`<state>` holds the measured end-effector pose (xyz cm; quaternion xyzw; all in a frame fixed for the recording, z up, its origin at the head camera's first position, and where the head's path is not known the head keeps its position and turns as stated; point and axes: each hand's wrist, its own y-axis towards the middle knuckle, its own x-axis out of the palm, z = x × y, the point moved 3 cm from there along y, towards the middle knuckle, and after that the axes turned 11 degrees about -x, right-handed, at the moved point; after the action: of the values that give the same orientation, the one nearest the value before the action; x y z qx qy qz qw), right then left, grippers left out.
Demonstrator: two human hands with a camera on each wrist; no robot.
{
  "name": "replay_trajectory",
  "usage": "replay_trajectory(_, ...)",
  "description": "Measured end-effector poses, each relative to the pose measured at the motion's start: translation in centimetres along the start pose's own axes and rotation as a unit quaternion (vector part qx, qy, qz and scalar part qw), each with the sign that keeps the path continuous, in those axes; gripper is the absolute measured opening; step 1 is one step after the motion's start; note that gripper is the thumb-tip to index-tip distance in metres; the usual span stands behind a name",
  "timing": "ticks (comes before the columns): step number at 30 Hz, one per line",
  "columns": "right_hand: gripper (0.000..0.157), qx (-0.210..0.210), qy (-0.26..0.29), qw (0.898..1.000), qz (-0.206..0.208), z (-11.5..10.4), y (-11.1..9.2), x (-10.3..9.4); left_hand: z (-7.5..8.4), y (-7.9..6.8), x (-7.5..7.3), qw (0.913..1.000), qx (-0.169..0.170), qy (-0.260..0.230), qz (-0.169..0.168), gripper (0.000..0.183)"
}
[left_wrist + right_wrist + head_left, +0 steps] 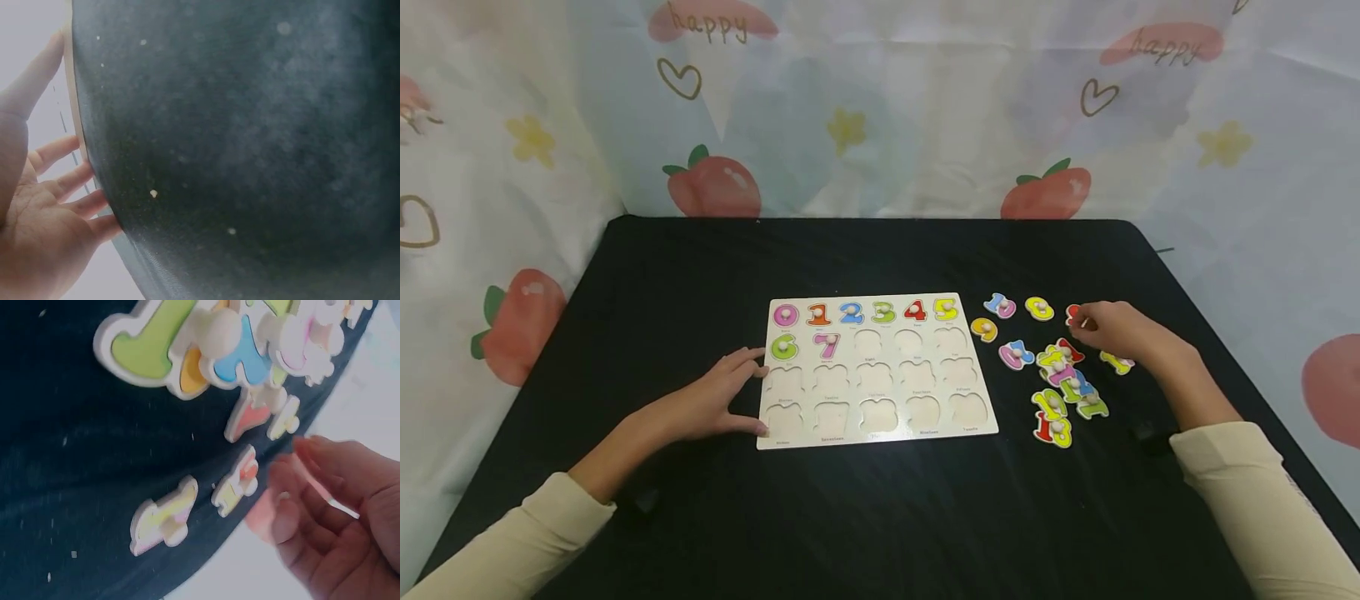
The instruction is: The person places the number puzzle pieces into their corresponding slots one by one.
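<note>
A wooden number puzzle board (880, 432) lies on the black table, with pieces 0 to 7 seated in its upper two rows and the other recesses bare. My left hand (718, 400) rests at the board's left edge, thumb by the near corner and fingers higher up; the left wrist view shows the fingers (75, 178) fairly straight. My right hand (1105, 327) pinches a red number piece (1072, 314) to the right of the board. In the right wrist view, fingers mostly cover that red piece (259, 520), so its digit cannot be read.
Right of the board lies an overlapping pile of knobbed number pieces (1063, 371). Loose around it are an orange 9 (984, 330), a yellow piece (1039, 308), a blue-and-pink piece (999, 305) and another yellow piece (1117, 362). A patterned curtain (880, 108) hangs behind the table.
</note>
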<state>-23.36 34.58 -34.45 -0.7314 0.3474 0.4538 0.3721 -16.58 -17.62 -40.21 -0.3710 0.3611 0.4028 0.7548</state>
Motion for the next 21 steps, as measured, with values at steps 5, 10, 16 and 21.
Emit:
replay_trajectory(5,0.02,-0.025,-0.026,0.997,0.062,-0.1,1.8,0.1,-0.3,0.0,0.0,0.9999,0.012,0.001,0.01,0.084)
replay_trajectory(10,0.019,-0.011,-0.037,0.997,0.073,0.5,3.5,0.6,-0.3,0.0,0.4,0.9997,0.02,0.003,0.014,0.083)
replay_trajectory(16,0.019,0.006,-0.042,0.997,0.064,1.2,4.9,1.0,-0.2,-0.1,0.3,0.9997,0.019,0.003,0.017,0.084)
replay_trajectory(21,0.02,0.002,-0.041,0.997,0.064,1.3,5.6,1.1,-0.2,-0.1,0.1,0.9998,0.015,0.01,0.013,0.084)
